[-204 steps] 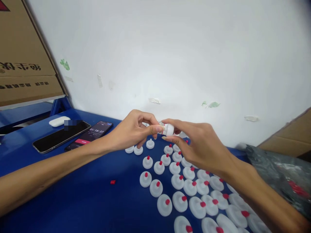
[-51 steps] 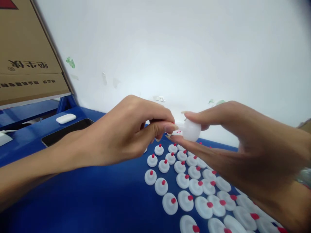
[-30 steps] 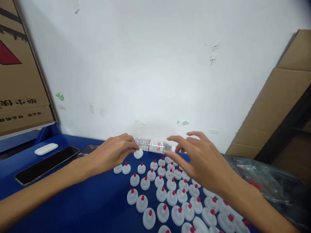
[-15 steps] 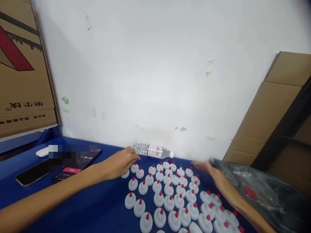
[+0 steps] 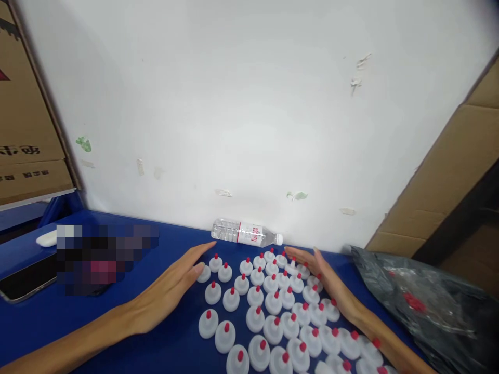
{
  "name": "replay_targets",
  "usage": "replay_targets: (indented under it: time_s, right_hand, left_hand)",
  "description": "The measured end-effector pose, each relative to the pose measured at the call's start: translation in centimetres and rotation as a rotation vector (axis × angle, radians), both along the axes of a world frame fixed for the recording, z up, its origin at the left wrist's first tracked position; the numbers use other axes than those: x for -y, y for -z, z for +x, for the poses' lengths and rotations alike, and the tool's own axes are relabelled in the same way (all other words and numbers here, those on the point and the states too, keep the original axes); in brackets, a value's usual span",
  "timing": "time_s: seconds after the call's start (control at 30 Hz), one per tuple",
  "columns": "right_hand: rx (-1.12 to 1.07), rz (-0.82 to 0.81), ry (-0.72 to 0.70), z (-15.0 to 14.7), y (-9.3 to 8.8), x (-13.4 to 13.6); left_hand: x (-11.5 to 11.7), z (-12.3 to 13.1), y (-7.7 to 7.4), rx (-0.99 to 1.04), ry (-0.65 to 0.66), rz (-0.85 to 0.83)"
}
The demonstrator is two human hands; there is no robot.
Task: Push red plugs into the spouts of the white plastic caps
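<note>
Several round white bottles with red tips [image 5: 255, 319] stand in a loose group on the blue table [image 5: 163, 343]. My left hand [image 5: 167, 291] is at the left edge of the group, its fingers stretched out and thumb apart, close to the leftmost bottles. On the right, my right hand [image 5: 327, 278] lies along the group's back right side, fingers extended and thumb raised, against the bottles there. Neither hand grips anything. Behind the group a clear plastic bottle [image 5: 247, 232] with a white cap lies on its side.
A phone [image 5: 29, 278], a white object [image 5: 47, 238] and a pixelated patch are at the left. A dark plastic bag [image 5: 421, 306] holding red pieces lies at the right. Cardboard [image 5: 31, 109] stands at the left, more cardboard [image 5: 436, 187] at the right, and a white wall [image 5: 249, 104] behind.
My left hand has opened from bent fingers to outstretched ones. My right hand has moved left and inward, and the back right bottles sit closer together. The view has shifted slightly.
</note>
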State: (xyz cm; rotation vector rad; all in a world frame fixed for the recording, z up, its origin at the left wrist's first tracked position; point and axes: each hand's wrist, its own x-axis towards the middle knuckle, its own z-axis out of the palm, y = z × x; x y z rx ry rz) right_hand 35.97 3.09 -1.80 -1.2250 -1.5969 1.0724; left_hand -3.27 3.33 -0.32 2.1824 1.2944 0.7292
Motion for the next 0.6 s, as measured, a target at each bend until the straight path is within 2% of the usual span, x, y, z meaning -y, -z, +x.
replay_targets:
  time_s: [0.13, 0.3, 0.47, 0.6]
  right_hand:
    - [-0.021, -0.021, -0.028, -2.0, -0.2, -0.2]
    - [-0.112, 0.011, 0.04, -1.8, 0.9, -0.6]
    - [-0.244, 0.154, 0.295, -0.3, 2.3, -1.4]
    - [-0.342, 0.257, 0.497, 1.0, 3.3, -1.9]
  left_hand:
    - [1.1, 0.5, 0.3, -0.062, -0.001, 0.019]
    - [1.4, 0.8, 0.4, -0.066, -0.026, 0.022]
    - [0.5, 0.0, 0.7, -0.042, -0.088, -0.016]
    - [0.2, -1.0, 1.5, -0.03, -0.149, 0.046]
